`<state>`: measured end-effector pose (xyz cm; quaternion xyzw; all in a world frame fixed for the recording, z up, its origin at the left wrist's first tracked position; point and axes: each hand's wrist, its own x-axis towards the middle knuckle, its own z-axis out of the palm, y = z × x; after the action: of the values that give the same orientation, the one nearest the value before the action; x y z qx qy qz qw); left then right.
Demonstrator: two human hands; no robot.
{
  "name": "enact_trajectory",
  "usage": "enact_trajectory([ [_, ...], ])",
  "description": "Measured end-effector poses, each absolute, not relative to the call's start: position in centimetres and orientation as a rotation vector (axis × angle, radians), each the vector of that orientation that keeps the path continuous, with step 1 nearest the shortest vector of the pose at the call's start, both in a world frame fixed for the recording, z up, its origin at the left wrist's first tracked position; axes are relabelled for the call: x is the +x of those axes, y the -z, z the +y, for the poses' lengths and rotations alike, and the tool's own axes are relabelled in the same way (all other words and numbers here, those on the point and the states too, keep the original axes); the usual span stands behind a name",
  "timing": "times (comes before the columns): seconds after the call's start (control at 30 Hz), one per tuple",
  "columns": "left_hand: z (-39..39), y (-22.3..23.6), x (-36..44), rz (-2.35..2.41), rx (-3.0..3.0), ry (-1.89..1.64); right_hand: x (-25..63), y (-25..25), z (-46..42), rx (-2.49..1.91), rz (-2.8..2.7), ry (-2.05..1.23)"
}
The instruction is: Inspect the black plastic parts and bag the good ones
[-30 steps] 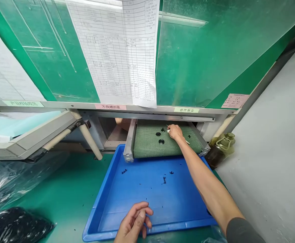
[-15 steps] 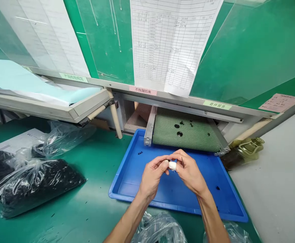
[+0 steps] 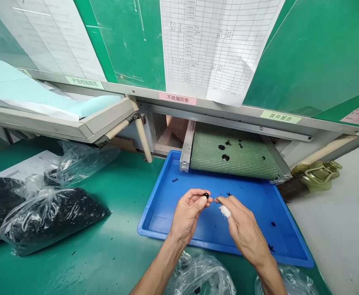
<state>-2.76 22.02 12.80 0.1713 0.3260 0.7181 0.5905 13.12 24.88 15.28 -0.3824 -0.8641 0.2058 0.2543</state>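
Note:
My left hand (image 3: 188, 209) is over the blue tray (image 3: 157, 205) and pinches a small black round part (image 3: 206, 195) between thumb and forefinger. Close to its right, my right hand (image 3: 239, 223) has its fingers drawn together around a thin tool (image 3: 218, 200) that points at the part; one finger wears a white wrap (image 3: 225, 211). Behind the tray, a green mesh conveyor belt (image 3: 247, 164) carries a few more black parts (image 3: 225, 157). Small black bits (image 3: 273, 224) lie scattered on the tray floor.
Clear bags of black parts (image 3: 50, 217) lie on the green table at left. Empty plastic bags (image 3: 204, 276) lie at the near edge. A paper sheet (image 3: 216, 45) hangs on the green panel above. An olive jug (image 3: 316, 174) lies at right beside a grey surface.
My right hand has come back from the conveyor belt to join my left hand over the tray. The hands then drew slightly apart, with the black part now at my left fingertips.

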Motion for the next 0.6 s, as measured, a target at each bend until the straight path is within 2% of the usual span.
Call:
enact_trajectory([
  [0.6, 21.0, -11.8, -2.0, 0.890, 0.603, -1.714, 11.1, -16.2, 22.9, -0.969, -2.273, -0.359],
])
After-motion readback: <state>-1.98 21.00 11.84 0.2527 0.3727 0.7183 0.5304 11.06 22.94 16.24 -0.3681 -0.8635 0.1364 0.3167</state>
